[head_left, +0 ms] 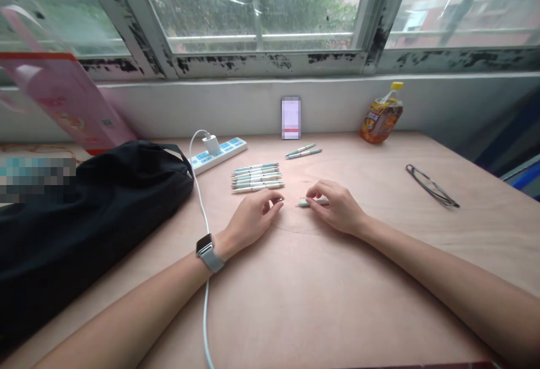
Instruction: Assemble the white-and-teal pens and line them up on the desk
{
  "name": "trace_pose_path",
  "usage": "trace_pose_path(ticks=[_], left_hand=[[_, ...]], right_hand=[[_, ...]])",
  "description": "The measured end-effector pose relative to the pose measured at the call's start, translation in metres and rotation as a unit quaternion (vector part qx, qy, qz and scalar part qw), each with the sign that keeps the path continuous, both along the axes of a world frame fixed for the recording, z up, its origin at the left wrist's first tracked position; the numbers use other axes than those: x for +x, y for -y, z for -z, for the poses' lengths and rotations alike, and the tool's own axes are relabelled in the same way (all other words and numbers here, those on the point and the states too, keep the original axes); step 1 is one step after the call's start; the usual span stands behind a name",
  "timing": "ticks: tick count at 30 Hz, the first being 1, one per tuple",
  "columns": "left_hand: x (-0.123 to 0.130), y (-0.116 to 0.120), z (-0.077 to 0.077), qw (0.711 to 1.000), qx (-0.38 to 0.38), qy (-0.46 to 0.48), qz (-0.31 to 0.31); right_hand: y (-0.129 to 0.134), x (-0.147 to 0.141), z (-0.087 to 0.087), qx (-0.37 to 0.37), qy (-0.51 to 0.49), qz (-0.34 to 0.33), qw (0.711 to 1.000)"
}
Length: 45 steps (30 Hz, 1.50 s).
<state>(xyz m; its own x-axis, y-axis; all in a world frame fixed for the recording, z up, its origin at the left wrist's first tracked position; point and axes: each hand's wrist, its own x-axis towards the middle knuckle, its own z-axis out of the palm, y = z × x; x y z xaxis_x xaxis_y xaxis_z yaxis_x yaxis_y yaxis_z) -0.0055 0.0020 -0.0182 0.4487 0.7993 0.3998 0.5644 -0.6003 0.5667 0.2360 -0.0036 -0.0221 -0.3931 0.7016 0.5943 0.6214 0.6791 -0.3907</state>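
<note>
My right hand (335,207) pinches a pale pen (311,202) between its fingertips, with the pen's tip pointing left. My left hand (253,220) rests on the plywood desk (295,301) just left of that pen, its fingers curled. Something small may sit at its fingertips, but it is too small to tell. Beyond the hands, a row of several pale pens (257,178) lies side by side. Two more pens (302,151) lie farther back. A smartwatch (208,252) is on my left wrist.
A black bag (84,217) lies at the left, with a white cable (206,228) running past my left wrist from a power strip (217,155). Glasses (432,186) lie right. A juice pouch (382,115), blurred phone (291,117) and pink folder (59,93) stand against the wall.
</note>
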Motion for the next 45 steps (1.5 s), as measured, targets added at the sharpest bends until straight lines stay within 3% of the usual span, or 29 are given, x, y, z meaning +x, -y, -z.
trace_pose_path(ticks=[13,18,28,34,40,45], left_hand=[[0.005,0.011,-0.006,0.995,0.039,-0.029,0.09],[0.004,0.01,-0.006,0.994,0.035,-0.03,0.098],[0.002,0.01,-0.006,0.989,0.024,-0.038,0.141],[0.0,0.009,-0.007,0.985,0.034,-0.057,0.16],[-0.006,-0.001,-0.004,0.997,0.005,-0.027,0.065],[-0.008,-0.004,-0.004,0.999,-0.002,-0.035,0.022]], right_hand=[[0.013,-0.016,-0.003,-0.006,-0.001,-0.055,0.998],[0.015,-0.018,-0.001,-0.006,-0.008,-0.083,0.996],[0.017,-0.019,0.004,0.006,-0.025,-0.094,0.995],[0.019,-0.018,0.002,0.006,0.026,-0.091,0.996],[-0.001,0.012,-0.011,0.016,0.183,-0.044,0.982],[-0.018,0.032,-0.011,-0.031,0.21,-0.032,0.977]])
